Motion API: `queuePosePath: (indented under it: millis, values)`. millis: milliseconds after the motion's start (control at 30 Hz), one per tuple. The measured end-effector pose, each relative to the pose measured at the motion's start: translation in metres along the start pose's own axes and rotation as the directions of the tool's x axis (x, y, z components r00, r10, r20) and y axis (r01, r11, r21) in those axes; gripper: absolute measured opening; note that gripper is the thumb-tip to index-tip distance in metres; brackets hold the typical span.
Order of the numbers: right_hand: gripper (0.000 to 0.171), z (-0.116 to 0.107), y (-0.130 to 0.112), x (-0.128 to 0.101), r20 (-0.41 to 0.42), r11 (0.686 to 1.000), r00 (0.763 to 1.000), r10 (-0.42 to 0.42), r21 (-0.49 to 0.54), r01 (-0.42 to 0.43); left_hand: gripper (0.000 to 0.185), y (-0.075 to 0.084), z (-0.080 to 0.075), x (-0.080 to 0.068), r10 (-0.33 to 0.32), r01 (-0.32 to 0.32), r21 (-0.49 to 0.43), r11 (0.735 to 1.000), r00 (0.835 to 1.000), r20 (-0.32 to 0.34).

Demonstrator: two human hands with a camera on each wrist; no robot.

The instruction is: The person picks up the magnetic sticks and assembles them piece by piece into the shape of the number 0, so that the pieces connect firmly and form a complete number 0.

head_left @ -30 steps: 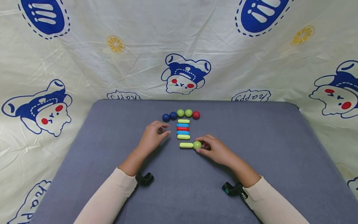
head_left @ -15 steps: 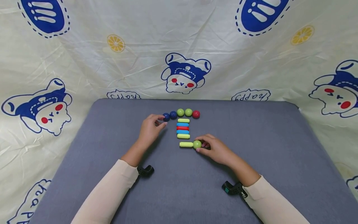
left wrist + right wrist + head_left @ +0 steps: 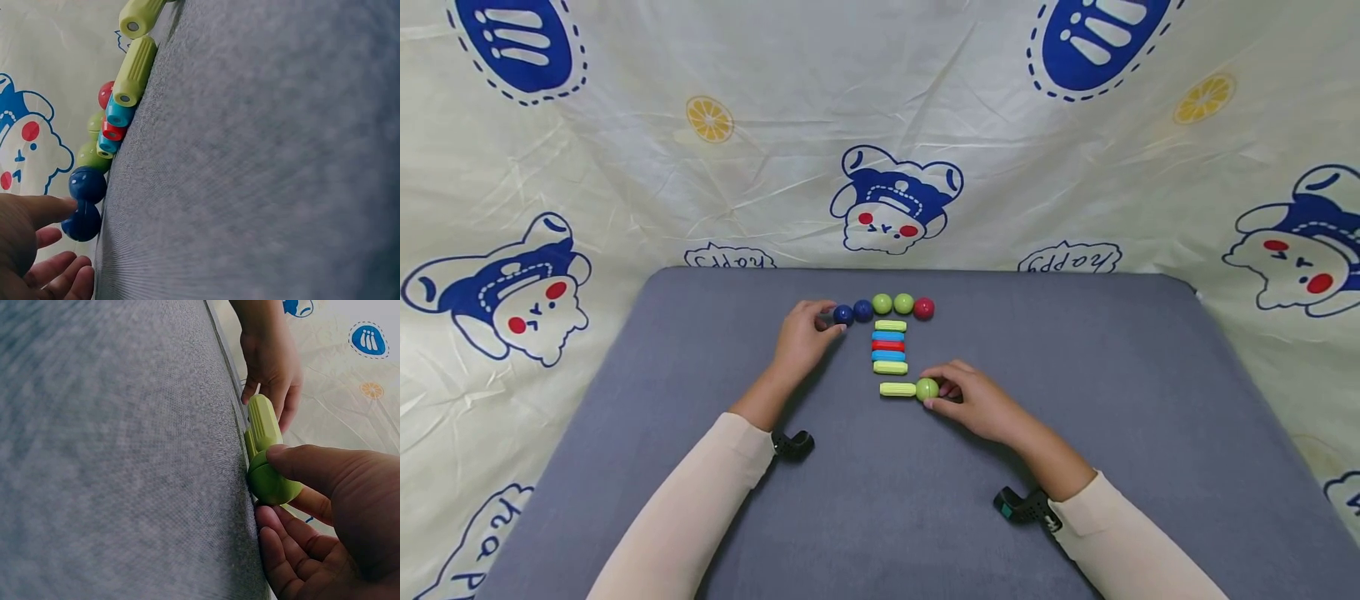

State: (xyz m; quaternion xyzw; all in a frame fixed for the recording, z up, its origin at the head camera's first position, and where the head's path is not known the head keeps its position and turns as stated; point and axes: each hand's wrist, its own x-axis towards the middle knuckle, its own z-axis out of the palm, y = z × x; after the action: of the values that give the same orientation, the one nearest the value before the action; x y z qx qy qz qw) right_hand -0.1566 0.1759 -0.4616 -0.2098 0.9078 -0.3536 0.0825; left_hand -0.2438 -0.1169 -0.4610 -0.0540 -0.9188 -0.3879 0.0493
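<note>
The right hand [image 3: 977, 404] pinches a green ball [image 3: 927, 388] against the end of a green rod [image 3: 897, 389] lying on the grey surface [image 3: 1075, 375], seemingly to keep the two joined. The left hand [image 3: 801, 337] closes thumb and fingertips on the end blue ball [image 3: 843, 314] of the far row. A stack of coloured rods [image 3: 890, 347] lies between the hands; the second blue ball [image 3: 862, 311] touches the gripped one.

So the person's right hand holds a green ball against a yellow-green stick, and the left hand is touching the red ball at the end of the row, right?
Not quite: the left hand touches a dark blue ball, as the head view shows; the red ball lies untouched at the row's other end. The rest holds.
</note>
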Motion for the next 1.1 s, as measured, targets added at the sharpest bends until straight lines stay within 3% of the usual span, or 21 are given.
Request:
queuePosePath:
  millis: [200,533,800,1100]
  values:
    - [0.038,0.001,0.0,0.0,0.003,1.0,1.0,0.004,0.006,-0.004,0.049,-0.002,0.005,0.004,-0.027,0.027,0.007,1.0,0.999,0.028]
    - [0.038,0.001,0.0,0.0,0.002,1.0,1.0,-0.002,0.018,0.002,0.049,0.0,0.006,0.01,-0.001,0.0,0.02,1.0,0.999,0.035]
    - [0.037,0.001,0.001,0.0,0.003,1.0,1.0,-0.003,0.019,0.003,0.036,-0.002,0.006,0.011,0.028,-0.029,0.025,0.999,0.999,0.043]
    - [0.037,0.002,0.002,0.001,-0.001,1.0,1.0,0.001,0.007,-0.001,0.036,-0.002,-0.001,0.008,-0.011,0.009,0.02,1.0,0.996,0.084]
